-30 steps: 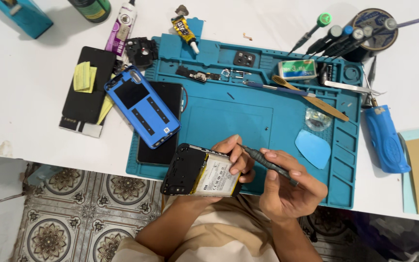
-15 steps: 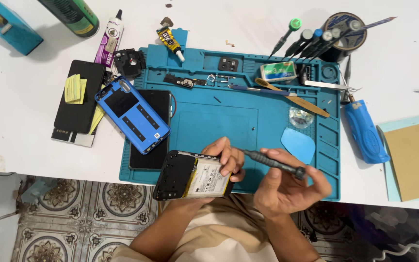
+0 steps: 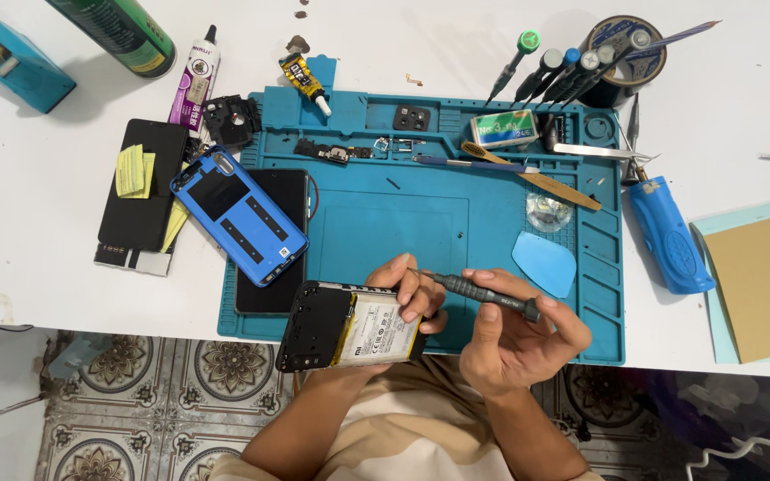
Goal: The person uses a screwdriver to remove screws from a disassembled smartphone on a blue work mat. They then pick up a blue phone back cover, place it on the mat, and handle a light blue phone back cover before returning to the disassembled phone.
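My left hand grips an opened black phone with its white battery showing, held over the front edge of the teal work mat. My right hand holds a grey precision screwdriver, its tip pointing left toward the phone's upper right corner beside my left fingers. A blue phone back cover lies on a black phone at the mat's left side.
A blue pick, a wooden brush, small phone parts and a green-labelled box lie on the mat. A screwdriver holder, blue tool, glue tube, green can and tan pad sit around it.
Both hands stay on the phone and the screwdriver. The screwdriver tip has come in closer to the phone's edge, and the view has shifted slightly.
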